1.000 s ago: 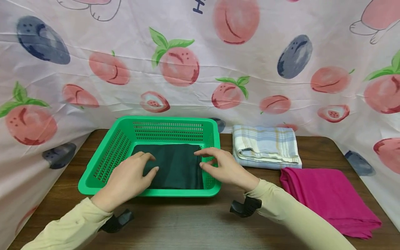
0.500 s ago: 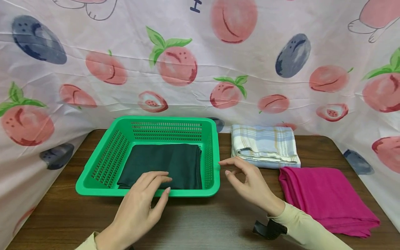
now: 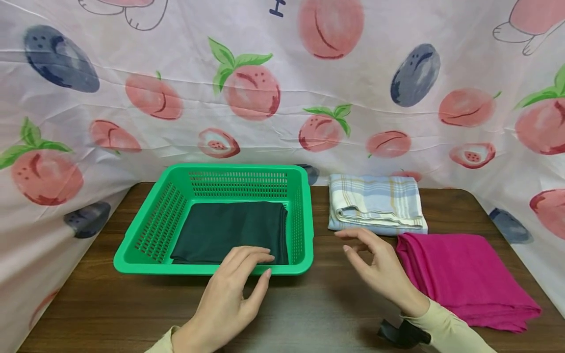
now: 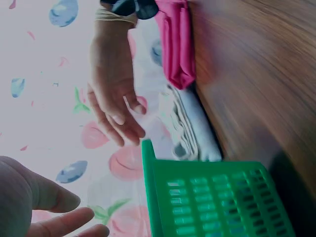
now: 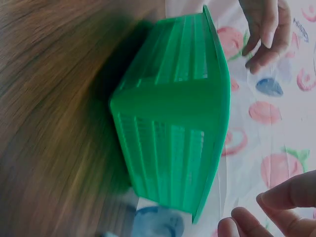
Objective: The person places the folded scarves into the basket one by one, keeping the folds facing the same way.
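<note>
A dark green folded cloth (image 3: 234,228) lies flat on the bottom of a green plastic basket (image 3: 304,264). My left hand (image 3: 231,296), holding nothing, hovers at the basket's front rim, its fingers loosely bent and overlapping the rim in the head view. Right of the basket, my right hand (image 3: 384,269) is raised over the table with relaxed fingers and nothing between them. It is nearest to a folded plaid cloth (image 3: 375,203) in white, blue and yellow, and to a folded magenta cloth (image 3: 463,279) beside the wrist. The left wrist view shows the right hand (image 4: 113,94) above table level.
All of this stands on a dark brown wooden table (image 3: 88,304). Behind and at both sides hangs a white curtain (image 3: 287,73) printed with fruit. The plaid cloth sits near the table's back edge, the magenta one near its right edge.
Both hands have come out from over the dark green cloth and moved right and toward the front. The basket and the cloths stay where they were.
</note>
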{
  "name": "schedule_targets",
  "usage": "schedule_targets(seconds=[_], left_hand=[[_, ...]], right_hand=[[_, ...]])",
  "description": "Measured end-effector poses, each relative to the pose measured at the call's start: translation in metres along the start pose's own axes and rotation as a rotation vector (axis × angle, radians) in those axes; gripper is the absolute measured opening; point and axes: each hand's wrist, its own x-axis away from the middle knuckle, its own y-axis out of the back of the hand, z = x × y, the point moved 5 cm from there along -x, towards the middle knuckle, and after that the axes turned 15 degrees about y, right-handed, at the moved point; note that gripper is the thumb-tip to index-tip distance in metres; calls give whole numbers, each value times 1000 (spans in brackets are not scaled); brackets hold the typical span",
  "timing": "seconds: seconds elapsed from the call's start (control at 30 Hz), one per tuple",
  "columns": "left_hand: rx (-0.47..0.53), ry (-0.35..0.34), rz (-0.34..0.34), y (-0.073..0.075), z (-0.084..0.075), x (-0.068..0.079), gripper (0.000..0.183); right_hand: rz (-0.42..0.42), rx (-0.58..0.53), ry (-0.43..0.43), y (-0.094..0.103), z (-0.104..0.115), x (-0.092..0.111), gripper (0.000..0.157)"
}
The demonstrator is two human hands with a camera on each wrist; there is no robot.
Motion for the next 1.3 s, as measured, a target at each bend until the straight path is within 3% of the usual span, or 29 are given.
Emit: schedule_targets(seconds=[0.17,0.37,0.57,0.77,1.0,1.3], left_hand=[[75,-25,-7,-14,-8,4,27],[127,-101,23,-37,-19,10,14],[137,-46,98,-61,-23,9,16],[132,-131,45,-73,-34,7,16],[117,-51,141,-94,-35,11,21],[58,-15,256,-118,-40,12,28]], right_hand=[[-66,37,-47,19,-10,17,32],[-173,91,-185,43,-27,41,29],[-200,124,-286,61,-39,58,25],[-219,199,-320,74,-47,73,22],[-181,272,-387,91,-56,91,22],[-106,369,-422,114,-71,108,23]])
